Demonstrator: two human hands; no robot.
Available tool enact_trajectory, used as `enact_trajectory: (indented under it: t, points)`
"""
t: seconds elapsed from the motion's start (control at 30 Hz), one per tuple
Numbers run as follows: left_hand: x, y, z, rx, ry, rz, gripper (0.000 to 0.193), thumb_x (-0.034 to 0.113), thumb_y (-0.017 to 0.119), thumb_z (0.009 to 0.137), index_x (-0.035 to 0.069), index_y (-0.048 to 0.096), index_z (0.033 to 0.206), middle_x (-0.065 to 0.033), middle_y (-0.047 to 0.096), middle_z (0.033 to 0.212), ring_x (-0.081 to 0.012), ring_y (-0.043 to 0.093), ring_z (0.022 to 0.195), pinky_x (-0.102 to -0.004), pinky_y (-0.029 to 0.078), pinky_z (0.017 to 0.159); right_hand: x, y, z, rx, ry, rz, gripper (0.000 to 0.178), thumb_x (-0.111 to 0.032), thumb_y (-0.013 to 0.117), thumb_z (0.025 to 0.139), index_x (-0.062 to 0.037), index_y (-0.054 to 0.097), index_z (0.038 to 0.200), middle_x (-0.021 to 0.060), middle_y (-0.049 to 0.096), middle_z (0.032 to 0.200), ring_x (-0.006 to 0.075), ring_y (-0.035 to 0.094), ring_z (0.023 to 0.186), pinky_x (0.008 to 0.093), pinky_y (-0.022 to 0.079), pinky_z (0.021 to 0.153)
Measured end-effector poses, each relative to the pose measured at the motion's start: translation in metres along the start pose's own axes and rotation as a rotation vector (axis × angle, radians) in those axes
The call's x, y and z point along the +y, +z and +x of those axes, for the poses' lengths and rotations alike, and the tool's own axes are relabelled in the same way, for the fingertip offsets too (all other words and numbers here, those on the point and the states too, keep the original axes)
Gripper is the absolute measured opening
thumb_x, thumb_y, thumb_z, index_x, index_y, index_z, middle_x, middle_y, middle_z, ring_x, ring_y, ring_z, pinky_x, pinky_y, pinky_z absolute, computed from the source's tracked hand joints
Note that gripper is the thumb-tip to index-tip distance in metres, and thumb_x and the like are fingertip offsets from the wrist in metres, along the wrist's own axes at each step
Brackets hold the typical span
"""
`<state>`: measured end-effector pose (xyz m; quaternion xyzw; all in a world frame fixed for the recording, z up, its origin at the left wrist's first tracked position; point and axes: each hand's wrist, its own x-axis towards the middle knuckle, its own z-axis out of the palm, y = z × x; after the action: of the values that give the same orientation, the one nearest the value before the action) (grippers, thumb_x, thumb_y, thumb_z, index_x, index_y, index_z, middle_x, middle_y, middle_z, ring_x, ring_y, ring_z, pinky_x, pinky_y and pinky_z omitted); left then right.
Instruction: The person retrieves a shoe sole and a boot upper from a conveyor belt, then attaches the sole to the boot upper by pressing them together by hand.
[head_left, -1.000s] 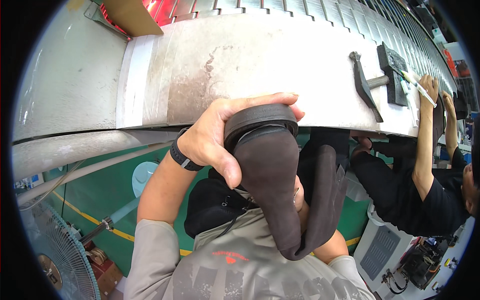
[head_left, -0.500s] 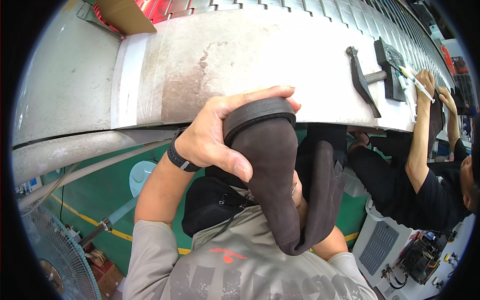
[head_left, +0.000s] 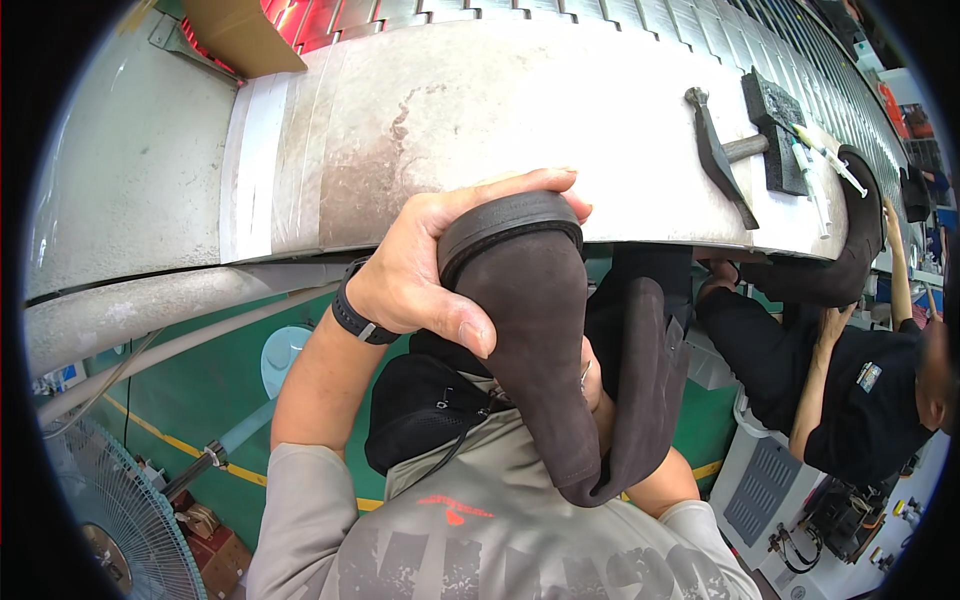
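Observation:
A dark brown suede boot (head_left: 530,330) with a black sole is held in front of my chest, its toe end raised toward the bench edge. My left hand (head_left: 430,270), with a black band on its wrist, grips the sole end, thumb on the upper and fingers round the far side. The boot's shaft (head_left: 645,390) folds up on the right. Behind the boot, my right hand (head_left: 594,378) is mostly hidden; a small part with something shiny on it shows against the boot's edge, and it appears to hold the boot from behind.
On the white bench (head_left: 480,110) lie a hammer (head_left: 722,160), a black block (head_left: 780,130) and syringes (head_left: 825,160). At the right a co-worker (head_left: 850,390) handles another dark boot (head_left: 850,240). A fan (head_left: 110,520) stands at lower left, a cardboard flap (head_left: 245,40) at upper left.
My hands and the boot keep nearly the same pose, shifted slightly left in view. The co-worker's hands have moved away from the syringes, and a dark boot now shows upright beside them.

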<state>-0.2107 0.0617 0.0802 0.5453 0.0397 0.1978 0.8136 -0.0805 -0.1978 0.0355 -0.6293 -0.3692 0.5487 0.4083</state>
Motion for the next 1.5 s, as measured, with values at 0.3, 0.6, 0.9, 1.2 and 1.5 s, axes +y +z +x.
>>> enact_trajectory:
  t: [0.3, 0.6, 0.9, 1.2, 1.5]
  points:
    - [0.0, 0.0, 0.001, 0.012, -0.004, -0.006, 0.136, 0.052, 0.108, 0.057, -0.014, 0.046, 0.159, -0.0386, 0.06, 0.145, -0.04, 0.067, 0.131, -0.0496, 0.055, 0.11, -0.001, -0.002, -0.01, -0.002, -0.109, -0.208, 0.054, -0.026, 0.02, 0.121, 0.0026, 0.035, 0.164, 0.0145, 0.048, 0.162, 0.0208, 0.043, 0.154, 0.0309, 0.02, 0.134]
    - [-0.001, 0.002, 0.001, 0.029, -0.011, 0.011, 0.135, 0.054, 0.107, 0.058, -0.012, 0.047, 0.16, -0.0364, 0.061, 0.145, -0.0372, 0.067, 0.131, -0.0477, 0.055, 0.11, 0.022, -0.006, -0.007, -0.048, -0.137, -0.239, 0.053, -0.027, 0.026, 0.121, 0.001, 0.036, 0.165, 0.0148, 0.048, 0.162, 0.019, 0.039, 0.156, 0.0301, 0.021, 0.134]
    - [0.005, 0.002, 0.001, 0.071, -0.051, 0.056, 0.135, 0.058, 0.105, 0.06, -0.01, 0.047, 0.161, -0.0335, 0.062, 0.147, -0.0359, 0.066, 0.135, -0.0468, 0.054, 0.113, -0.014, 0.005, -0.007, 0.113, 0.099, -0.06, 0.059, -0.036, 0.048, 0.119, -0.0041, 0.038, 0.167, 0.0116, 0.046, 0.163, 0.0199, 0.043, 0.153, 0.0344, 0.03, 0.131]
    - [0.054, -0.003, 0.012, -0.183, 0.217, 0.904, 0.103, 0.035, 0.106, 0.07, -0.008, 0.059, 0.151, -0.0225, 0.074, 0.138, -0.0279, 0.074, 0.124, -0.0362, 0.057, 0.108, -0.024, -0.004, -0.017, 0.163, -0.009, -0.633, 0.058, -0.036, 0.056, 0.115, -0.006, 0.045, 0.164, 0.0134, 0.049, 0.162, 0.0253, 0.046, 0.151, 0.0373, 0.03, 0.131]
    - [0.052, 0.005, 0.017, -0.119, 0.352, 1.054, 0.079, 0.032, 0.103, 0.071, -0.003, 0.071, 0.134, -0.0178, 0.079, 0.124, -0.0304, 0.081, 0.108, -0.0369, 0.063, 0.097, -0.037, 0.002, -0.021, 0.306, -0.117, -0.971, 0.057, -0.04, 0.054, 0.117, -0.0065, 0.046, 0.162, 0.0145, 0.047, 0.162, 0.0257, 0.047, 0.149, 0.0418, 0.03, 0.131]
